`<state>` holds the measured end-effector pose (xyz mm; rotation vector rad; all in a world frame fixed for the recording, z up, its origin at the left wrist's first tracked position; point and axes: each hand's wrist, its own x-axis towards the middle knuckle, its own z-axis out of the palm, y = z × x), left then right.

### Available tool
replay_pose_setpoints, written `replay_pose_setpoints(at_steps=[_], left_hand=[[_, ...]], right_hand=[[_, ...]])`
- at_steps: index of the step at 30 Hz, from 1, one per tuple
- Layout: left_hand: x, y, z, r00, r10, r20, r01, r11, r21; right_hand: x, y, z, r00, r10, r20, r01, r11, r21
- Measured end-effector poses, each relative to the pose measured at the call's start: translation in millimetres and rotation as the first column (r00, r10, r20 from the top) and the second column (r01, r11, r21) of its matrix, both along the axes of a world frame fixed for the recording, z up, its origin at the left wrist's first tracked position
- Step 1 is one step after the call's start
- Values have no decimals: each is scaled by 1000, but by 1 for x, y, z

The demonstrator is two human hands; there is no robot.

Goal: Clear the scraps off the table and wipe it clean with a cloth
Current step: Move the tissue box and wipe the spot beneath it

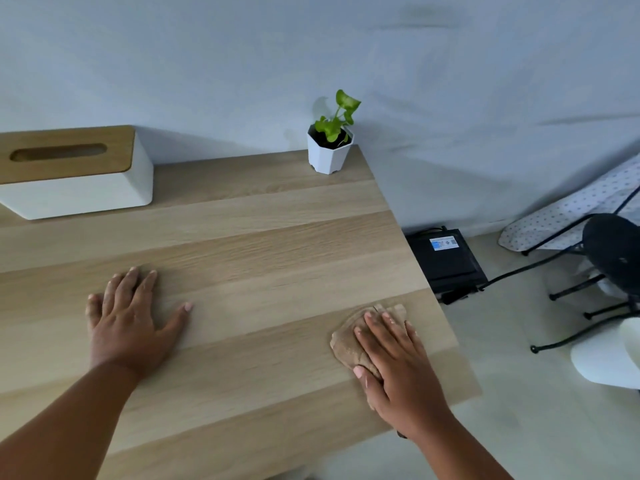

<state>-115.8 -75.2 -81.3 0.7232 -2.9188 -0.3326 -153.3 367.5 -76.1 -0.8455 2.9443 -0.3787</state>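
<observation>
A light wooden table (263,237) fills the view. My right hand (398,368) presses flat on a crumpled tan cloth (349,344) near the table's right edge, fingers straight over it. The cloth shows under and ahead of the fingers. My left hand (131,320) rests flat on the bare wood at the left, fingers spread. No scraps are visible on the tabletop.
A white tissue box with a wooden lid (69,171) stands at the back left. A small potted plant (330,140) sits at the back right corner. On the floor to the right are a black device (446,261), an ironing board (571,209) and a white seat (609,355).
</observation>
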Motion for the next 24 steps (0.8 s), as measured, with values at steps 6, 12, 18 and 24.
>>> replay_pose_setpoints(at_steps=[6,12,18,24], left_hand=[[0,-2,-2,1000,5,7,-5,1000,-9],[0,-3,-4,1000,7,14,-7,1000,-8],[-1,0,4,999,-11,32,10,999,39],[-8,-18,21,993,-60,101,59,998,6]], right_hand=[[3,49,8,999,-43,-24,43,999,-2],[4,48,21,993,-121,-10,121,993,2],[-6,17,37,946,-320,46,321,947,-22],[-20,-63,56,871,-405,277,472,848,-242]])
